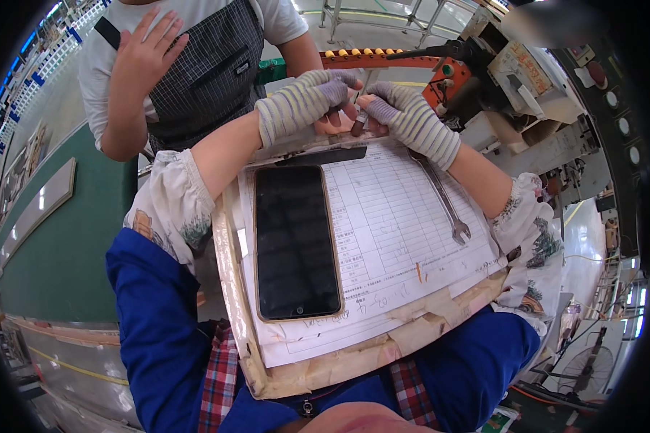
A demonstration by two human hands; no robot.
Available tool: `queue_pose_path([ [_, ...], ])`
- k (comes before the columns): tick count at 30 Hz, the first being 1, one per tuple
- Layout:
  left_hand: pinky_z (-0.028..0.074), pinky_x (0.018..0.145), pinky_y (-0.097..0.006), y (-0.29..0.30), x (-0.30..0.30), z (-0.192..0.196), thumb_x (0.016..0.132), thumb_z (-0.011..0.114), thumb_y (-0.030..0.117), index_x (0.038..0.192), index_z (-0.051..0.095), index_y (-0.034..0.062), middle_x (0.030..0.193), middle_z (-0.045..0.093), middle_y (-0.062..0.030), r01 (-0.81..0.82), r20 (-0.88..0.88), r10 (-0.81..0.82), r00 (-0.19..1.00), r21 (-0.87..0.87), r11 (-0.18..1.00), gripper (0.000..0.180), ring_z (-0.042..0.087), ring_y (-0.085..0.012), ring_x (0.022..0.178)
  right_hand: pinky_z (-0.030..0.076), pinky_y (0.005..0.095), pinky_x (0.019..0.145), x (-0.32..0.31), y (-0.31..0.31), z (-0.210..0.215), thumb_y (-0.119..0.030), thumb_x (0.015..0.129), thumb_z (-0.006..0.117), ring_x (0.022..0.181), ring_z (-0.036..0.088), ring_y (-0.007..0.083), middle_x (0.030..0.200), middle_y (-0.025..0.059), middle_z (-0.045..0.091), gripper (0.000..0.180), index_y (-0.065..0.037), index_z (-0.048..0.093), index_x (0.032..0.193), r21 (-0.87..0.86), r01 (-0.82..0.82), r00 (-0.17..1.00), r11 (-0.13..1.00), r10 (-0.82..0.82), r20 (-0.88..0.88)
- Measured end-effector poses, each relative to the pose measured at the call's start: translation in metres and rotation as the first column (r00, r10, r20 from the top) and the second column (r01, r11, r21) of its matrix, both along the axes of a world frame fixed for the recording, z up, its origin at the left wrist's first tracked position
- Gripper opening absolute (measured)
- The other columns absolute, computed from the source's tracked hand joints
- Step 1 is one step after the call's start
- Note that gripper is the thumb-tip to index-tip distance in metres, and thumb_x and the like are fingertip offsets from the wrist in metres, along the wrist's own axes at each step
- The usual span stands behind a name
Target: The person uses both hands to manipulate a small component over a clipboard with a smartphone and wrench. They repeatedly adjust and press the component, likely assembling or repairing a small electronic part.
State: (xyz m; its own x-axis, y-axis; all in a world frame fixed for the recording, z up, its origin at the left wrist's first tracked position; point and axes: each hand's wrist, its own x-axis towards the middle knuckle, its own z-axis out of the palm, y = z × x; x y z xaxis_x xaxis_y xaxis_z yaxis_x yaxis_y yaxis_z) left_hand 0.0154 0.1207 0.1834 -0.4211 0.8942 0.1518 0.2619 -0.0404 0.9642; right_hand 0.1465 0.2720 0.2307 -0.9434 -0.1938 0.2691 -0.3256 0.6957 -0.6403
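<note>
a small dark cylindrical part [359, 123] is pinched between the two hands at the far edge of a board [318, 372]. the left hand [307, 101] is covered by a striped fingerless glove, and its fingertips are closed on the upper side of the part. the right hand [408, 115] wears a matching glove, and its fingertips are closed on the part from the other side, so that both hands meet around it. what kind of part it is cannot be told, as most of it is hidden by the fingers.

the board is worn and taped along its edges, and it is held across the person's lap, with both forearms laid over it. a printed form sheet [390, 224] is spread on the board. a dark smartphone [296, 242] is laid face up on the left half of the sheet (its screen is off). an open-ended wrench [442, 198] is laid on the right half of the sheet, its open end pointing toward the person and its far end passing under the right wrist.

a second person in a checked apron [209, 72] is stood just beyond the board, with one bare hand [144, 50] pressed flat against the chest. a machine with orange parts [448, 79] is seen beyond the right hand.
</note>
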Motion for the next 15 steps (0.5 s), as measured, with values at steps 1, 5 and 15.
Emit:
queue_pose_path([
  [1,0.046,0.058,-0.021,-0.004,0.011,0.009,0.088,0.045,0.018,0.109,0.057,0.0059,0.076,0.060,-0.0030,-0.007,0.010,0.007,1.000,-0.007,1.000,0.027,0.055,-0.0065,0.064,0.039,0.0171,0.051,0.000,0.008,-0.003,-0.034,0.085,0.055,0.055,0.048,0.0042,0.063,-0.0005,0.053,0.034,-0.001,0.059,0.091,0.074,-0.029,0.998,0.997,0.033,-0.054],
  [5,0.046,0.060,-0.022,-0.004,-0.011,-0.029,0.087,0.048,0.021,0.110,0.056,0.0055,0.078,0.059,-0.0026,0.140,0.057,-0.142,0.988,0.036,0.989,0.029,0.054,-0.0080,0.068,0.038,0.0185,0.052,-0.007,0.008,-0.014,-0.043,0.081,0.058,0.056,0.046,0.0049,0.063,-0.0007,0.053,0.041,-0.002,0.061,0.086,0.086,-0.028,0.993,0.996,0.037,-0.108],
  [15,0.046,0.070,-0.025,0.005,-0.027,-0.052,0.082,0.054,0.020,0.110,0.051,0.0046,0.083,0.059,-0.0050,0.105,-0.449,-0.132,0.884,-0.083,0.991,0.032,0.056,-0.0137,0.077,0.042,0.0235,0.059,0.003,-0.004,0.001,-0.049,0.080,0.057,0.062,0.051,0.0094,0.067,0.0036,0.058,0.050,0.001,0.064,0.083,0.044,0.200,0.959,0.979,-0.205,0.198],
])
